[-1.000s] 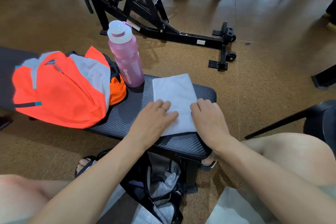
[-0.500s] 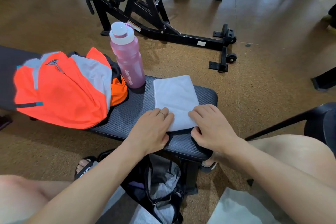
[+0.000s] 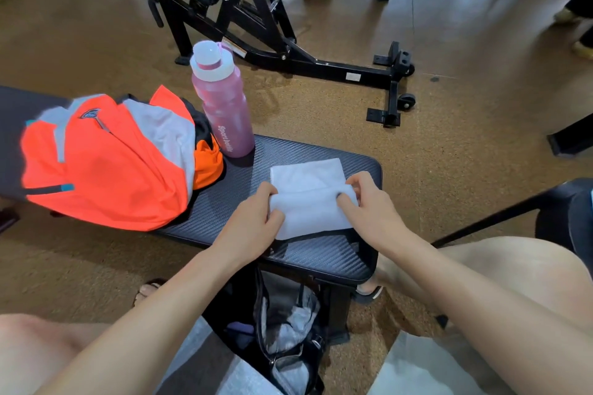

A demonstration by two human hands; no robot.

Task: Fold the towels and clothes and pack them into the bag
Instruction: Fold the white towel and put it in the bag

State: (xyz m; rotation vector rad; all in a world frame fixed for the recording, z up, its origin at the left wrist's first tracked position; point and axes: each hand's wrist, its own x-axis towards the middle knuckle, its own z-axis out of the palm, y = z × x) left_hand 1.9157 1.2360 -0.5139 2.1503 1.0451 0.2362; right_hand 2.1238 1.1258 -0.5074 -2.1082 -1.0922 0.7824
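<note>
Towel lies at the near right end of the table, half-folded: near flap carried over towards the far edge. Your left hand pinches the flap's left corner; your right hand pinches the right corner, so each grip is closed on cloth.

Risks, as judged from here:
- Corners laid down unevenly give a skewed fold; left and right edges already look slightly off.
- The towel's right side sits near the table's end (a slip there puts it on the floor).
- The pink bottle stands upright just beyond the towel's far left; a wide sweep of your left hand could tip it.
- The open dark bag sits under the table between your knees, so a loose fold may come apart on the way down.
</note>
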